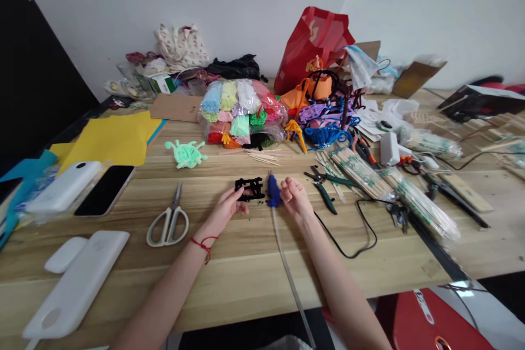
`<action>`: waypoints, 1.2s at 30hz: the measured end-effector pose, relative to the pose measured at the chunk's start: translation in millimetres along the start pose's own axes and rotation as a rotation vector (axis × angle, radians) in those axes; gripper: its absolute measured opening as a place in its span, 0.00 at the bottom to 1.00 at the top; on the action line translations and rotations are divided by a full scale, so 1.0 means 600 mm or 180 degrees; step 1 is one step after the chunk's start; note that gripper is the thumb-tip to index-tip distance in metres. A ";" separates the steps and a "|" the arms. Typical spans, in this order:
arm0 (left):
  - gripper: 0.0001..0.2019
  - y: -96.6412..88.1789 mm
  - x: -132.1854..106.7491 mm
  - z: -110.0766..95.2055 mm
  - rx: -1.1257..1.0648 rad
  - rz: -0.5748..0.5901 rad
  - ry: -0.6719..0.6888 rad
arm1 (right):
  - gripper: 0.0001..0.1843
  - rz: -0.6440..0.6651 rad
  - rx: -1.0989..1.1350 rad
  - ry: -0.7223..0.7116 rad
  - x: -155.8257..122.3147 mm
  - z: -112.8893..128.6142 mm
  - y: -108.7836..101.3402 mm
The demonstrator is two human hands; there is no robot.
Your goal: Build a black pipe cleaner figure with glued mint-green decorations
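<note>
My left hand (pixel 231 203) pinches a small black open framework (pixel 249 188), with dark bars and gaps, between thumb and fingers above the wooden table (pixel 229 284). Just right of it is a blue hot glue gun (pixel 273 190), nozzle pointing away from me. A long translucent glue stick (pixel 287 268) runs out of its back and past the table's front edge. My right hand (pixel 296 198) is closed at the gun's handle side, its fingers curled; most of the handle is hidden. White-handled scissors (pixel 168 224) lie left of my left hand.
Green-handled pliers (pixel 326 197) and a black cord (pixel 365 251) lie to the right, near bagged wooden sticks (pixel 363 172). Ahead are loose sticks (pixel 262 157), bagged pipe cleaners (pixel 241 109) and a mint-green fuzzy bundle (pixel 186 154). A phone (pixel 105 190) lies left.
</note>
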State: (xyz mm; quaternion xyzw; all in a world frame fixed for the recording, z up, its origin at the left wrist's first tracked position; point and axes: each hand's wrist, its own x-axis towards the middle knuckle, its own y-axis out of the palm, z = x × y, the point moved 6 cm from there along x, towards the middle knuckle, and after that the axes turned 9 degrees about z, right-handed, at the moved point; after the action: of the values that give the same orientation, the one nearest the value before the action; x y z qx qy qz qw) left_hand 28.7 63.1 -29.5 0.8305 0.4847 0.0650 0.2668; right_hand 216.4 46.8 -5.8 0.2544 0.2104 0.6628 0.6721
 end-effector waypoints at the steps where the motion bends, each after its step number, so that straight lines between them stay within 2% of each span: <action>1: 0.15 0.000 0.000 0.000 -0.0008 0.0001 0.0001 | 0.21 0.0008 0.0022 0.0021 0.000 -0.001 0.001; 9: 0.16 0.002 -0.002 -0.003 0.0031 -0.0033 -0.0023 | 0.18 0.0019 0.0028 0.0158 -0.001 -0.004 0.002; 13: 0.18 -0.001 -0.002 -0.012 0.0307 -0.0168 0.0206 | 0.15 0.0068 0.0014 0.0171 -0.003 -0.007 0.007; 18: 0.25 -0.005 0.000 -0.017 0.0877 -0.0428 0.0496 | 0.18 0.0512 -0.0059 0.0476 -0.012 -0.021 0.028; 22: 0.27 0.003 -0.001 -0.017 0.0933 -0.0325 0.0616 | 0.25 0.1085 -0.0021 0.0880 -0.025 -0.036 0.055; 25: 0.22 0.012 -0.010 -0.028 0.0975 -0.0225 0.0821 | 0.30 0.1428 -0.0055 0.1139 -0.036 -0.044 0.073; 29: 0.13 0.024 -0.026 -0.046 0.1312 -0.0233 0.0983 | 0.35 0.1599 -0.0271 0.1256 -0.047 -0.045 0.082; 33: 0.12 0.027 -0.040 -0.059 0.1428 -0.0546 0.1207 | 0.37 0.1685 -0.0413 0.1304 -0.051 -0.047 0.082; 36: 0.14 0.025 -0.043 -0.062 0.1481 -0.0697 0.1320 | 0.36 0.1698 -0.0484 0.1390 -0.052 -0.053 0.078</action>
State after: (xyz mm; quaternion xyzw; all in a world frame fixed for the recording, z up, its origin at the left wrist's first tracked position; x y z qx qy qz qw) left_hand 13.3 49.6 13.5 0.7812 0.6170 0.0912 -0.0290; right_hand 159.3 17.6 -3.2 0.1019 0.2253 0.8675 0.4316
